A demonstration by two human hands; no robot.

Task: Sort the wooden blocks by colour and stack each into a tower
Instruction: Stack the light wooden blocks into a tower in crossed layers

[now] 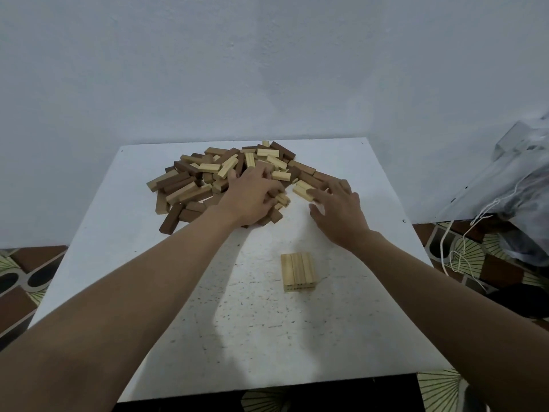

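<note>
White speckled table [237,322] against a pale wall. Left hand [252,197] rests on the near edge of a heap of pale and dark brown wooden blocks [190,179], fingers curled over pale pieces; whether they grip is hidden. Right hand [338,212], fingers spread, touches a loose pale wooden block [303,190]. Low pale-block stack [298,270], three across, sits nearer the camera.

Looks like a room in a home. Shows a plain painted wall [267,69] at twelve o'clock, a small scuffed white table [118,233] pushed against it. Has patterned brown and fan-motif floor tiles [17,281] at nine and three o'clock. Holds wooden blocks [208,171] heaped on the tabletop, plus a crumpled clear plastic bag [517,185] dumped at three o'clock.
</note>
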